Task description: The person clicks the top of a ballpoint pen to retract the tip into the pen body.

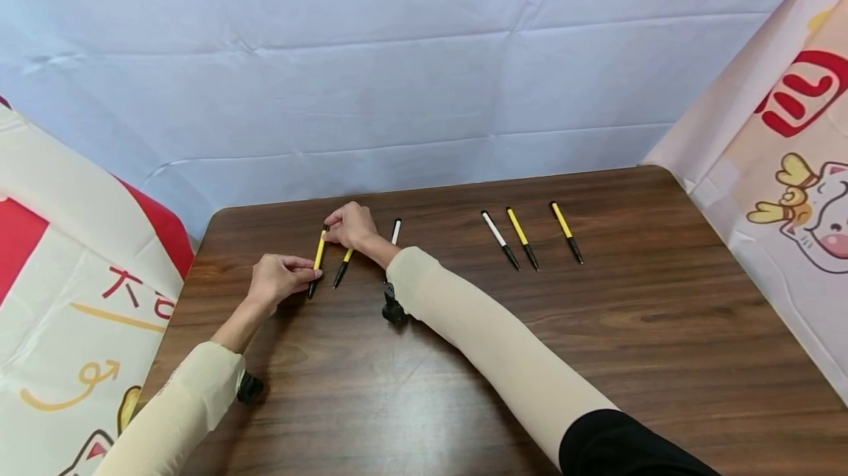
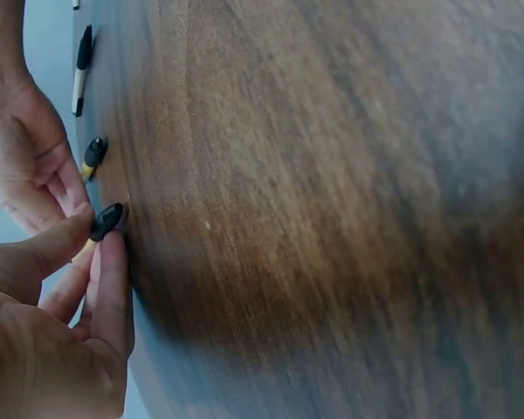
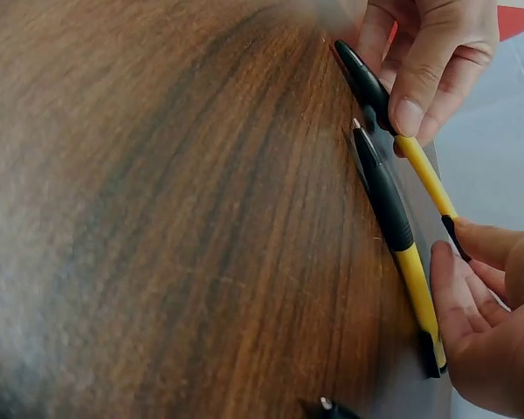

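Note:
A yellow pen (image 1: pixel 320 249) with a black grip and black top slants at the left of the table, held by both hands. My left hand (image 1: pixel 277 281) pinches it at the lower black grip, between thumb and fingers. At the top end, the thumb and fingers of my right hand (image 1: pixel 353 226) pinch the black clip end (image 3: pixel 455 237). Just right of it lies a second yellow pen (image 3: pixel 415 284), partly hidden under the right hand in the head view. A white pen (image 1: pixel 396 230) lies further right, its lower part covered by the right wrist.
Over on the right half of the brown table (image 1: pixel 636 329) lie another white pen (image 1: pixel 497 232), a yellow pen (image 1: pixel 518 227) and one more yellow pen (image 1: pixel 562 221). A pale cloth (image 1: pixel 424 93) hangs behind the table's back edge; printed cloths hang at both sides.

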Tool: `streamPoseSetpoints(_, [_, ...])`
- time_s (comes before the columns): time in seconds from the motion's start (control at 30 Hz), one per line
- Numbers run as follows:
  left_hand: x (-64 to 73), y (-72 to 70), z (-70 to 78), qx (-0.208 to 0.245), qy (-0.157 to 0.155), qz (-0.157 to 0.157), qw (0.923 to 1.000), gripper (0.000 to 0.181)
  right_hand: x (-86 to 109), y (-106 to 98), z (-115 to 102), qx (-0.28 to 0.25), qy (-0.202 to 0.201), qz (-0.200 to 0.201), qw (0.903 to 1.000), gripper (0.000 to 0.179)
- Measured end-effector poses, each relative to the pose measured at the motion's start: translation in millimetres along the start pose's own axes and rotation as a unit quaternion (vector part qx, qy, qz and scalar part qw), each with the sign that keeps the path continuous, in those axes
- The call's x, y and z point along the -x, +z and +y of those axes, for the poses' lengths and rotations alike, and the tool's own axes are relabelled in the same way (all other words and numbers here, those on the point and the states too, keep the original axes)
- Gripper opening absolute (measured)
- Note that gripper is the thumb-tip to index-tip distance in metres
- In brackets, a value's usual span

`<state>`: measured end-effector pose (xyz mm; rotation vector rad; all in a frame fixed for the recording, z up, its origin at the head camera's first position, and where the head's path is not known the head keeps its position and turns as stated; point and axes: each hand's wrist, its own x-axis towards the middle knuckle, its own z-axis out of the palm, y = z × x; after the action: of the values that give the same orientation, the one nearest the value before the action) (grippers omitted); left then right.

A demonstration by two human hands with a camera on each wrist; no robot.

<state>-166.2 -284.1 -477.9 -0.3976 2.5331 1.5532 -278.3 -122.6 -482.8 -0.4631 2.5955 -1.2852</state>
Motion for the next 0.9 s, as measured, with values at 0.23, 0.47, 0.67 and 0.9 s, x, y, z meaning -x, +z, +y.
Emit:
streamPoseSetpoints(0.23, [0.0,1.9,-2.3,-0.050,0.020,0.012,0.9985,0.026,-0.5,0.5,-1.1,0.057,-0.012,-0.008,0.9983,0.028])
streamPoseSetpoints(0.47, [0.0,2.5,-3.3,-0.073,0.034,0.020,0.9966,0.024,-1.6,0.9,-1.0,0.087,-0.015,-0.015,0.9960,0.029])
streamPoseSetpoints(0.67, [0.4,2.7,-4.7,-0.094,0.051,0.030,0.9939,0.022,-0.8,-0.5,0.1,0.079,-0.016,-0.018,0.9966,0.025])
streamPoseSetpoints(0.9, [2.5,2.5,-2.4,-0.096,0.048,0.034,0.9936,0.023,0.4,-3.2,0.9,0.054,-0.011,-0.029,0.9981,0.023])
